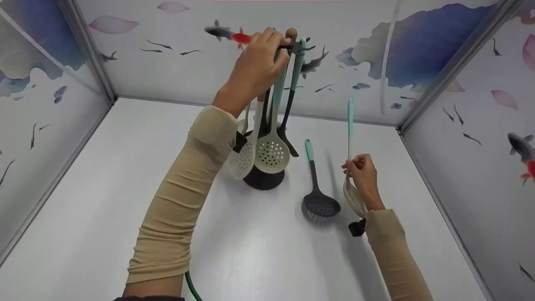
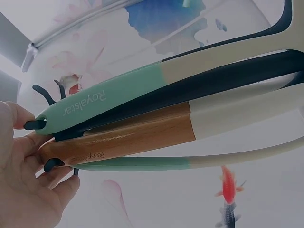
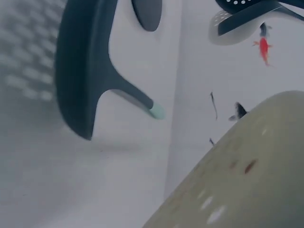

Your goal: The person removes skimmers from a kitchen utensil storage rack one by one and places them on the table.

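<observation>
A white table [image 1: 250, 255] fills most of the head view; patterned walls [image 1: 163, 79] close it off across the top and at both sides; tan sleeves cover the person's forearms, one running up from the lower left of centre, the other in the lower right; a black utensil rack [image 1: 265, 182] stands above the middle of the frame, several spoons and turners hanging round it, among them a pale slotted spoon [image 1: 272, 154] at the front; right of centre, a black skimmer [image 1: 321, 205] with a mint handle rests on the table; just to its right is a pale spoon [image 1: 354, 196], its mint handle pointing up; the left hand [image 1: 261, 58], upper centre, has its fingers curled on the rack's top, among the hooks; the right hand [image 1: 364, 175] pinches the pale spoon between thumb and fingers just above its bowl; a wooden handle [image 2: 123, 142] hangs mid-frame in the left wrist view.
</observation>
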{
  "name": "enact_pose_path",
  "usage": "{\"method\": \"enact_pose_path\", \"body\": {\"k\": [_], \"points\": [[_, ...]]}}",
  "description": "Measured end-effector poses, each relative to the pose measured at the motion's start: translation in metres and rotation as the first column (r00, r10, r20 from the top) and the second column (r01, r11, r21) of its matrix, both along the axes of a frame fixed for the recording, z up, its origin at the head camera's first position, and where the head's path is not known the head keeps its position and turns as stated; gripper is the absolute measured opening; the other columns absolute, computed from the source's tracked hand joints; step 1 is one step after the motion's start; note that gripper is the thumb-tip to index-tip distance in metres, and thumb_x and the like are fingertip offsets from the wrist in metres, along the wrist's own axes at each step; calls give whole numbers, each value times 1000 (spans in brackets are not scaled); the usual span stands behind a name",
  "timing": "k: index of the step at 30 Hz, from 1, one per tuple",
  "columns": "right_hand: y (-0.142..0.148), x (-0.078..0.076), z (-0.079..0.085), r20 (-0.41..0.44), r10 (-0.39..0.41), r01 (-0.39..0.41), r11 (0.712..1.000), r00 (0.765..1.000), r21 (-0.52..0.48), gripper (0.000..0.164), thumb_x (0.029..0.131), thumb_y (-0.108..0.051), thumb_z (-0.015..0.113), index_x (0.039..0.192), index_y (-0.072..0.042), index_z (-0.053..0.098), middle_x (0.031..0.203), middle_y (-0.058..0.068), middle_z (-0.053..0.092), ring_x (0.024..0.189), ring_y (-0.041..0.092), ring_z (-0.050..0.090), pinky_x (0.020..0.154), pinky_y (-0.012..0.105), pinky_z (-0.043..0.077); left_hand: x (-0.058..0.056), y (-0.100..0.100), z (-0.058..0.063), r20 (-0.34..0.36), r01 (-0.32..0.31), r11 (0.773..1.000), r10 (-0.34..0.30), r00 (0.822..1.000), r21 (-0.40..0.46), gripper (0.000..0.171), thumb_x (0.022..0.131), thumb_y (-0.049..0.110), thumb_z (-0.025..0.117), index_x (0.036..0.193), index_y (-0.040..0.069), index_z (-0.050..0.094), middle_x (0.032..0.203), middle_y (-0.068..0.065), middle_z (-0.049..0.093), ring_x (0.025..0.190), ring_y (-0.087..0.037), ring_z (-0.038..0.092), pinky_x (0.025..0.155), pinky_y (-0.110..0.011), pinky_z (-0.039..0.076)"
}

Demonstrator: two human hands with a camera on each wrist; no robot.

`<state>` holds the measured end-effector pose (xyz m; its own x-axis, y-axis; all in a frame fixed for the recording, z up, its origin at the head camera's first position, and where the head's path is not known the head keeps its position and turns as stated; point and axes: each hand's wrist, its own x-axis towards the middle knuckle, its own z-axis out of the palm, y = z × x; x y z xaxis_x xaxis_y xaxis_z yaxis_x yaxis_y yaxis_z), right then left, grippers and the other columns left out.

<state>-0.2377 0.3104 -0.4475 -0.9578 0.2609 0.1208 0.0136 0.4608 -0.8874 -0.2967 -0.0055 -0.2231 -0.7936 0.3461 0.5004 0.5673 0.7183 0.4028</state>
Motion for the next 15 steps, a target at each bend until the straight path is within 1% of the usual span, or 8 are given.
{"method": "enact_pose_path", "body": {"k": [3, 5, 7, 9, 12, 15], "points": [[7, -2, -11, 91, -7, 2, 999, 996, 51, 17, 94, -8, 49, 106, 4, 49, 99, 18, 62, 75, 6, 58, 66, 16, 49, 1, -1, 1, -2, -6, 1000, 6, 1000, -3, 38, 98, 28, 32, 129, 13, 48, 129, -2, 48, 126, -15, 39, 107, -23, 31], [11, -3, -19, 147, 0, -12, 997, 989, 77, 21, 93, -5, 48, 111, 6, 51, 103, 20, 61, 78, 8, 57, 66, 15, 47, 1, -1, 0, -4, -4, 1000, 4, 1000, -2, 38, 98, 27, 32, 129, 12, 48, 128, -3, 48, 125, -16, 39, 107, -23, 31], [15, -5, -25, 201, 13, -38, 992, 979, 117, 27, 92, -3, 46, 116, 7, 52, 108, 22, 60, 85, 13, 56, 69, 16, 45, 1, -2, 0, -8, -2, 1000, 2, 1000, -3, 37, 98, 27, 32, 128, 12, 48, 127, -3, 48, 124, -16, 39, 107, -24, 32], [17, -6, -32, 252, 31, -70, 986, 967, 149, 31, 91, -2, 45, 120, 7, 51, 114, 25, 57, 94, 21, 57, 75, 21, 46, 1, -1, 1, -10, 0, 1000, 0, 1000, -5, 38, 98, 27, 32, 128, 11, 49, 126, -4, 48, 124, -16, 39, 107, -25, 32], [19, -9, -40, 319, 56, -119, 976, 946, 181, 37, 89, -1, 44, 125, 7, 50, 120, 26, 54, 107, 32, 53, 86, 33, 46, 1, -1, 1, -12, 2, 1000, -2, 1000, -7, 38, 98, 26, 32, 128, 11, 48, 126, -4, 48, 123, -17, 39, 106, -26, 33], [20, -12, -46, 378, 86, -169, 967, 922, 191, 43, 88, -1, 45, 130, 7, 46, 126, 28, 50, 116, 37, 49, 94, 45, 43, 1, 0, 1, -15, 6, 1000, -6, 1000, -9, 38, 97, 26, 32, 127, 10, 48, 126, -4, 48, 123, -17, 40, 106, -27, 34]]}}
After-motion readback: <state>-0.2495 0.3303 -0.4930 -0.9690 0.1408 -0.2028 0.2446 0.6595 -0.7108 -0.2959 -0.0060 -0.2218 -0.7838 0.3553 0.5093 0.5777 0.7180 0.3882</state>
